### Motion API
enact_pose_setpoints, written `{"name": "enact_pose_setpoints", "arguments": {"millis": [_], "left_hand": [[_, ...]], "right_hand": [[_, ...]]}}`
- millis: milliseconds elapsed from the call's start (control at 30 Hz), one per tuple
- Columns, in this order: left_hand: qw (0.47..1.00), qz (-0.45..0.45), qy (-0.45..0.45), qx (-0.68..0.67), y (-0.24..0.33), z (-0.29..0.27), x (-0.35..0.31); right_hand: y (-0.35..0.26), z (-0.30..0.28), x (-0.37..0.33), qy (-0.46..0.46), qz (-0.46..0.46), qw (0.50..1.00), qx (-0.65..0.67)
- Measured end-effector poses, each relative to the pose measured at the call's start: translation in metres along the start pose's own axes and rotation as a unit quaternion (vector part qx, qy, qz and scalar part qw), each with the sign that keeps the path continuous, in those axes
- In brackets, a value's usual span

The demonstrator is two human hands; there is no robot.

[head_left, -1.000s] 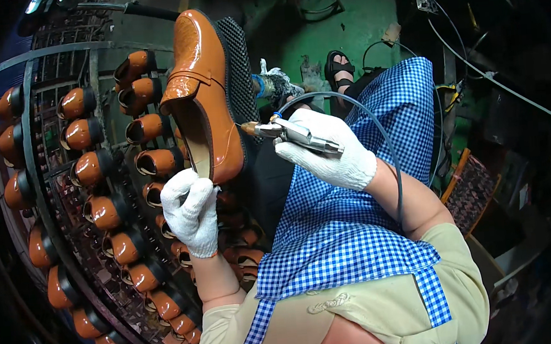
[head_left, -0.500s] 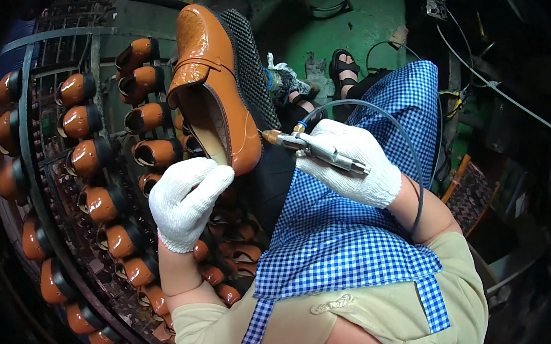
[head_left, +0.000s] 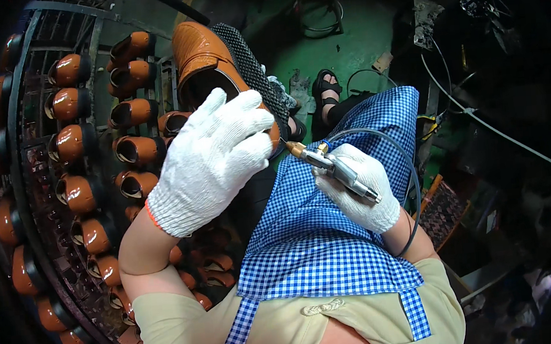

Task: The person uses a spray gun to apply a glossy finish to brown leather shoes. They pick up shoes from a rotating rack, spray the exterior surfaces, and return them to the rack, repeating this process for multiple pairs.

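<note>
A glossy tan loafer (head_left: 199, 46) with a black studded sole (head_left: 241, 53) is tilted in front of me, toe pointing away. My left hand (head_left: 210, 157), in a white knit glove, lies across its heel end with the fingers apart, covering much of the shoe's opening. Whether the fingertips press on the leather is hard to see. Gloved in white too, my right hand (head_left: 363, 188) is closed around a small silver air spray gun (head_left: 343, 173). The gun's brass nozzle (head_left: 295, 149) points at the heel, close to it. A grey hose (head_left: 391, 139) loops back from the gun over my forearm.
To the left stands a metal rack (head_left: 24, 94) with rows of similar tan shoes (head_left: 72, 141). A blue-checked apron (head_left: 332, 257) covers my lap. Beyond it are a green floor (head_left: 362, 44) and a sandalled foot (head_left: 327, 91). A pale cable (head_left: 509, 133) hangs at right.
My left hand has gone from a pinch beside the heel to spread fingers over it. The view has shifted somewhat; the nozzle stays close to the heel.
</note>
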State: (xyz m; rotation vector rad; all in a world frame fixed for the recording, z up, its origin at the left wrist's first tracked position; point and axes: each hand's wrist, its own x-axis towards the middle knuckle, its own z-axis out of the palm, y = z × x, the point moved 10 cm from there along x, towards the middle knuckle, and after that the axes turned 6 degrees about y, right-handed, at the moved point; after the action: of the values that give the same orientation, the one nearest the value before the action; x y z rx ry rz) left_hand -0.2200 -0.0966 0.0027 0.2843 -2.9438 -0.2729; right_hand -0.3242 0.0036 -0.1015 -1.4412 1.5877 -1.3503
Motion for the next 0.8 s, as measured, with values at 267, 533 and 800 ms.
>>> {"name": "enact_pose_setpoints", "arguments": {"millis": [267, 533, 800], "left_hand": [[0.994, 0.011, 0.102, -0.037, -0.004, 0.010, 0.028], [0.979, -0.038, 0.181, -0.085, -0.009, 0.016, 0.058], [0.984, -0.110, 0.139, 0.017, -0.034, 0.018, 0.109]], "right_hand": [[-0.007, 0.000, -0.003, 0.021, -0.006, 0.999, -0.024], [0.003, -0.024, -0.002, 0.105, 0.004, 0.993, -0.047], [0.014, -0.040, 0.017, 0.188, -0.023, 0.981, -0.032]]}}
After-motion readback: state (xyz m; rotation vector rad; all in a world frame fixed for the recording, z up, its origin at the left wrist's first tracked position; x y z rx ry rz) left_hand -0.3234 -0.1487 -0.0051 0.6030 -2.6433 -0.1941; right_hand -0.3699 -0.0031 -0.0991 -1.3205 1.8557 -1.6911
